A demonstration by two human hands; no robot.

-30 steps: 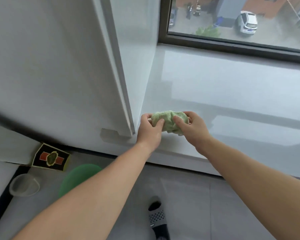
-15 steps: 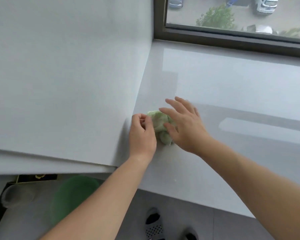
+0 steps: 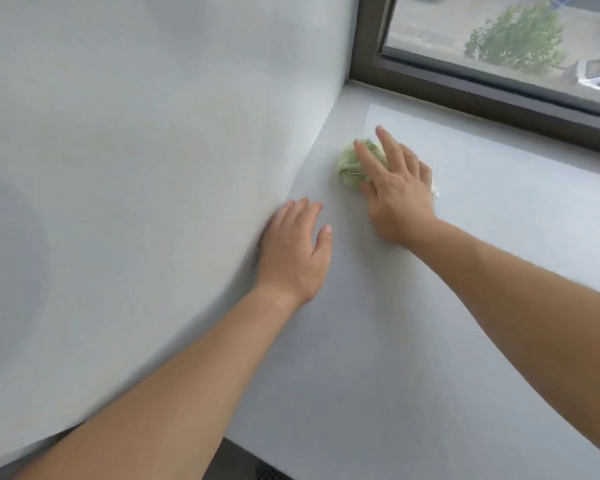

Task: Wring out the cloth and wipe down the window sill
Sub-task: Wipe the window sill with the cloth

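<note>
While right hand [image 3: 395, 188] presses flat on the cloth [image 3: 349, 164], left hand [image 3: 293, 251] rests open; cloth's length runs left-right.

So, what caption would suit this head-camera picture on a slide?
Right hand presses a green cloth onto the window sill; left hand rests open nearby.

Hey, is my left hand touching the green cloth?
Apart. The head view shows bare sill between the left hand and the cloth, which only the right hand presses.
</note>
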